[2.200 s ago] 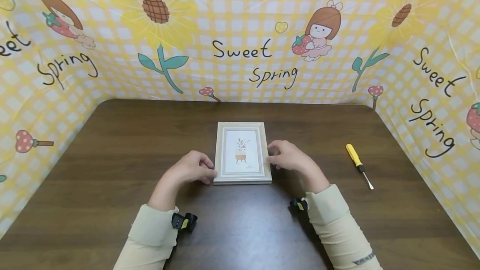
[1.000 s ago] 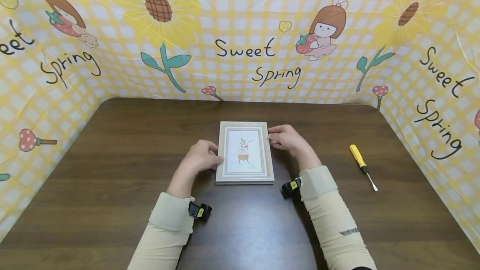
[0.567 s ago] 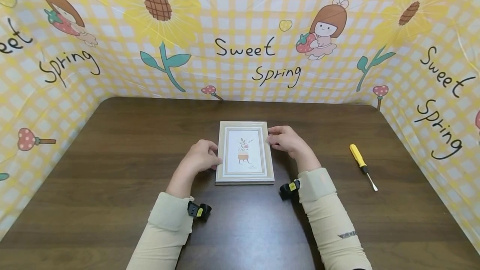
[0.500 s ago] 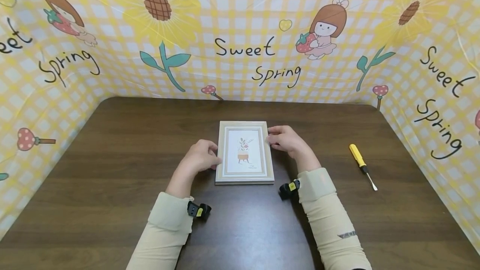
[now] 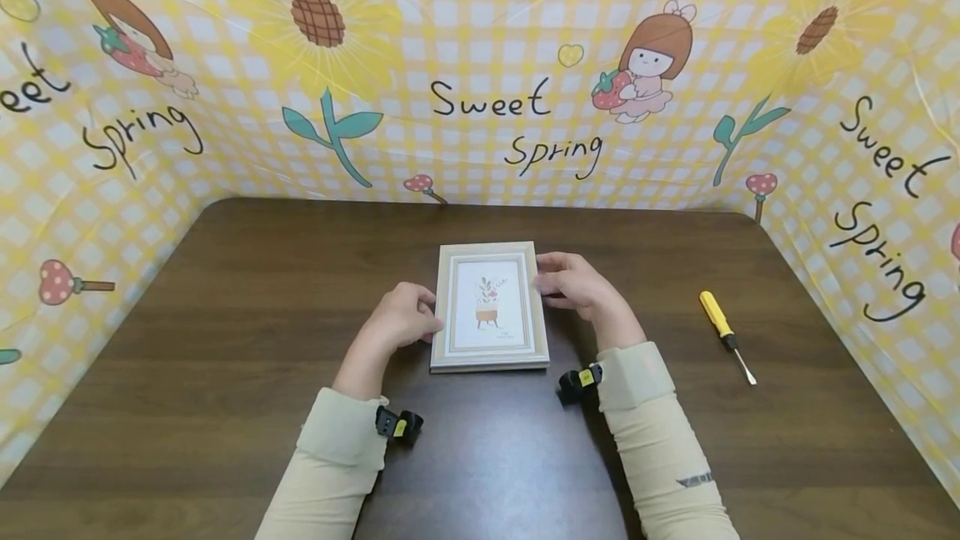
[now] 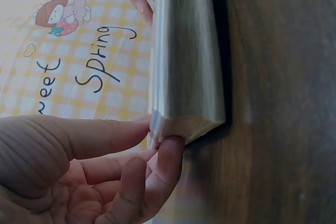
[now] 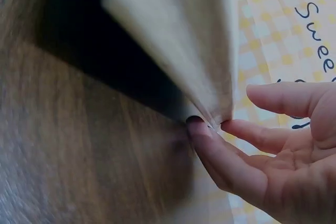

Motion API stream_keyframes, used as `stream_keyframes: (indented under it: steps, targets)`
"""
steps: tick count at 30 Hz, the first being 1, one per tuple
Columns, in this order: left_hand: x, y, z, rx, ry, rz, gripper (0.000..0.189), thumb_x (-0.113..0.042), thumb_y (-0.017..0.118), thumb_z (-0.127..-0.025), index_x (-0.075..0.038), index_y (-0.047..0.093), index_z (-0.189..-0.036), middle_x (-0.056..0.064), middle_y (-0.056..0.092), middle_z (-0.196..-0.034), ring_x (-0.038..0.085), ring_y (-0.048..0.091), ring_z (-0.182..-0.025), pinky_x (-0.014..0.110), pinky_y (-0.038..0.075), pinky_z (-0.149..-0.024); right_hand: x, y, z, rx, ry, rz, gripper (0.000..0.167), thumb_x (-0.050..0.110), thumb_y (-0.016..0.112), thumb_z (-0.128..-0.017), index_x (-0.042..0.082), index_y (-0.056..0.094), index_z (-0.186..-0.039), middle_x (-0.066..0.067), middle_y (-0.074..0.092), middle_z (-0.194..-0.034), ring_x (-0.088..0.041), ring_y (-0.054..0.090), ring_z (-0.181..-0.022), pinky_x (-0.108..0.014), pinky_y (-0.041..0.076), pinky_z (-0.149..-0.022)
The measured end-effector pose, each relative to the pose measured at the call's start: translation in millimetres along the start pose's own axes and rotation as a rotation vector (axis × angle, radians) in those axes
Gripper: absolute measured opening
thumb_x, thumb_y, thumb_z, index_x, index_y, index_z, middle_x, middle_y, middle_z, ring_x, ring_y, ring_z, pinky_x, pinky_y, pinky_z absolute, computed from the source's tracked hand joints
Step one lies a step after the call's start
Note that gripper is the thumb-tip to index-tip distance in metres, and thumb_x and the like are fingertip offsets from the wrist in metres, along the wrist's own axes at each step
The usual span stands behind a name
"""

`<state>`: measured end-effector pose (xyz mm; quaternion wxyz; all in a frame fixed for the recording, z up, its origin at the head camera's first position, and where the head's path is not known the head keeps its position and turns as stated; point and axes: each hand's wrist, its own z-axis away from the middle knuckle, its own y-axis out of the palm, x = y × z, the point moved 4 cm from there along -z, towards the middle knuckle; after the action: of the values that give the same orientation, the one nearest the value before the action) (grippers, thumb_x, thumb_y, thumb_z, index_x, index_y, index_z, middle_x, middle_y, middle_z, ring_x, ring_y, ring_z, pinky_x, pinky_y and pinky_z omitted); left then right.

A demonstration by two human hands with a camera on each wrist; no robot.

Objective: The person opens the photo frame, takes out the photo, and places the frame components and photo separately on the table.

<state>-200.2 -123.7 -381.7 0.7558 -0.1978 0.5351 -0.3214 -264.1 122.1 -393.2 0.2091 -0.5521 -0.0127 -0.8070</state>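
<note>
A pale wooden picture frame [image 5: 491, 361] with a plant print lies face up in the middle of the table, its right side tipped up. My left hand [image 5: 401, 312] grips its left edge: in the left wrist view the thumb [image 6: 113, 135] lies against the front rim and a bent finger presses the side. My right hand [image 5: 581, 286] holds the right edge. In the right wrist view, its fingertips [image 7: 202, 132] are hooked at the raised lower edge, over a dark gap and shadow, while the thumb [image 7: 268, 98] stands just off the front.
A screwdriver [image 5: 717, 319] with a yellow handle lies on the brown table [image 5: 187, 373], right of my right hand. A yellow checked cloth [image 5: 480, 23] with printed flowers walls the table at the back and both sides.
Both hands have moved farther up the frame's sides, and the left fingers have closed on the edge. In the last half second the frame's right side has risen slightly. The screwdriver has not moved.
</note>
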Motion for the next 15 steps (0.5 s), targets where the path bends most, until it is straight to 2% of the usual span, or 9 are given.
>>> stream_keyframes:
  steps: [7, 11, 15]
  targets:
    - [1.9, -0.6, -0.3, 0.008, 0.011, 0.006, 0.045, -0.006, 0.069, -0.089, 0.008, 0.056, -0.130, 0.015, 0.071, -0.092, 0.019, 0.068, -0.072, 0.026, 0.046, -0.063, 0.1, 1.0, 1.4, -0.007, -0.019, -0.022, 0.051, 0.007, 0.051, -0.101, 0.004, 0.037, -0.150, -0.019, 0.051, -0.136, -0.020, 0.059, -0.100, -0.045, 0.050, -0.102]
    - [4.0, -0.3, -0.7, 0.017, 0.010, 0.011, 0.045, -0.005, 0.068, -0.090, 0.008, 0.056, -0.132, 0.016, 0.071, -0.095, 0.019, 0.068, -0.073, 0.026, 0.046, -0.064, 2.0, 0.2, 4.0, -0.022, -0.054, -0.063, 0.048, 0.005, 0.049, -0.101, 0.002, 0.040, -0.149, -0.013, 0.054, -0.121, -0.015, 0.058, -0.090, -0.034, 0.056, -0.090]
    - [5.3, -0.5, -1.0, 0.022, 0.011, 0.018, 0.046, -0.005, 0.067, -0.090, 0.007, 0.055, -0.133, 0.016, 0.070, -0.096, 0.019, 0.067, -0.074, 0.025, 0.045, -0.063, 5.0, -1.1, 5.8, -0.047, -0.092, -0.109, 0.046, 0.002, 0.048, -0.101, 0.000, 0.042, -0.146, -0.007, 0.054, -0.107, -0.013, 0.056, -0.082, -0.024, 0.056, -0.076]
